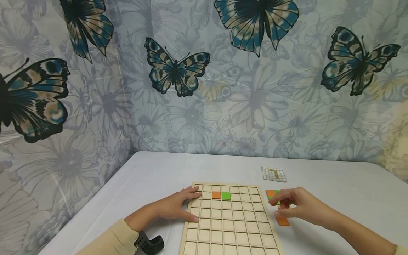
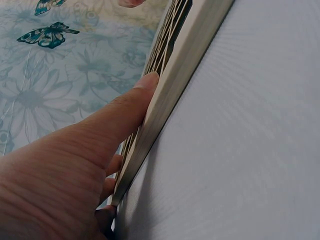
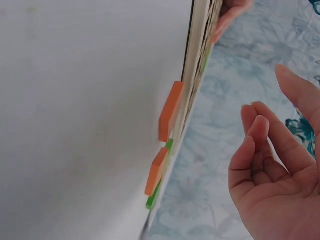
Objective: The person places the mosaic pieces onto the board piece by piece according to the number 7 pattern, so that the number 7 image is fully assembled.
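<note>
1. Five printed butterflies mark the wall covering (image 1: 194, 120) at 12 o'clock, behind the white desk (image 1: 178, 164). Clock directions refer to the head view.
2. A small gridded card (image 1: 273, 174) lies on the desk between 1 and 2 o'clock of the wooden board (image 1: 216, 224), apart from both hands.
3. A black wrist mount (image 1: 149, 245) sits at 7 o'clock of the left hand (image 1: 172, 206).
4. The left hand rests on the board's left rim, fingers spread wide, covering part of that rim.
5. Seated orange tile (image 1: 216, 195) and seated green tile (image 1: 226, 196): side by side in the board's second row from the far edge, at 3 o'clock of the left fingertips.
6. Right hand (image 1: 296, 205): fingers bent, thumb apart, nothing held; it partly hides the loose tiles.
7. Relative to the right fingertips, the far orange tile (image 1: 270, 193) lies at 12 o'clock, the near orange tile (image 1: 282, 221) at 5 o'clock. A loose green tile (image 3: 151, 201) is partly covered.
</note>
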Demonstrator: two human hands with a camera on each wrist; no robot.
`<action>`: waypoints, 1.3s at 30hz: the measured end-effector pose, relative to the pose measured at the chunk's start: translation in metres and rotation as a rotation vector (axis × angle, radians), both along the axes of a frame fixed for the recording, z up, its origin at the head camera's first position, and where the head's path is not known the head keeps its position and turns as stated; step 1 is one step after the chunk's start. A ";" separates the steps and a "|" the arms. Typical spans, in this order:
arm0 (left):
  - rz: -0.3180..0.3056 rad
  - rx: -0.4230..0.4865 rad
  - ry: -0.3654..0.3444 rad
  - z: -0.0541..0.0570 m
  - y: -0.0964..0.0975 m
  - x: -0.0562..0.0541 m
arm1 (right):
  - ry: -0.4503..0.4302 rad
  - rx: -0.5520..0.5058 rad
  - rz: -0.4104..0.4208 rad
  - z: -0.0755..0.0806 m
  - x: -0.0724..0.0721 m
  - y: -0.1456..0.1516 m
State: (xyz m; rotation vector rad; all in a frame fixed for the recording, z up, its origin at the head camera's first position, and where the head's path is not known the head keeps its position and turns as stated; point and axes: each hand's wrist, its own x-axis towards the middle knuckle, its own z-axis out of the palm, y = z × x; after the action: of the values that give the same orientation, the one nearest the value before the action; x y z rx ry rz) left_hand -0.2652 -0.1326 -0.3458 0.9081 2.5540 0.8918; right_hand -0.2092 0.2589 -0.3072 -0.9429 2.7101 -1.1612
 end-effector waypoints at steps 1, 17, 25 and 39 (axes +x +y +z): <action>0.001 -0.001 0.001 0.000 0.000 0.000 | -0.011 0.001 -0.005 -0.001 0.001 0.002; -0.007 -0.009 0.000 0.001 -0.002 -0.001 | -0.137 -0.089 0.009 -0.016 0.004 0.023; -0.015 0.003 -0.005 -0.001 -0.001 -0.001 | -0.197 -0.145 0.044 -0.029 -0.004 0.029; -0.011 -0.001 -0.004 -0.001 -0.001 -0.001 | -0.225 -0.158 0.037 -0.040 -0.008 0.033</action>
State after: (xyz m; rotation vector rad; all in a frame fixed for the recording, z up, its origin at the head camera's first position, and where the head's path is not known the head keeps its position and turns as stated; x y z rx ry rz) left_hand -0.2661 -0.1337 -0.3467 0.9184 2.5439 0.8879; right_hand -0.2168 0.2915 -0.3471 -0.8190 2.4453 -1.3987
